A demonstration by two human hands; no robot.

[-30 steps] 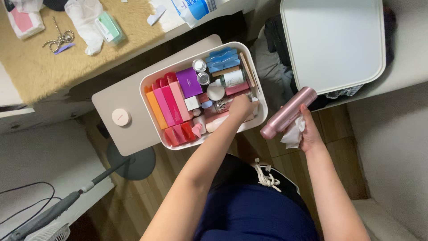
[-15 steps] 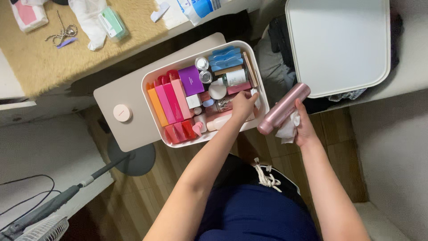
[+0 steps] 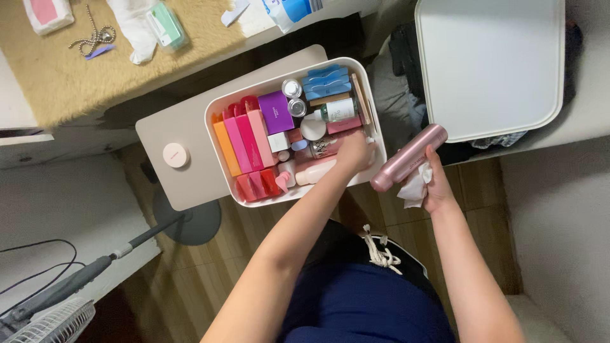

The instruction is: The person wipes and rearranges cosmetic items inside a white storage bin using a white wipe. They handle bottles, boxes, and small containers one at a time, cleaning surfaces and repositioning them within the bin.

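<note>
My right hand [image 3: 438,184] has drawn nearer the white rectangular plastic storage box [image 3: 216,127], fingers clamped on the metallic pink cylindrical bottle [image 3: 410,157] and a crumpled white tissue [image 3: 414,189] just right of it. My left hand [image 3: 354,152] stays inside, grip hidden. Two silver-lidded jars [image 3: 293,97] sit in the box.

Beneath your hands you see wooden floor [image 3: 190,279], a small beige table [image 3: 184,127] and a fan [image 3: 44,321].
</note>
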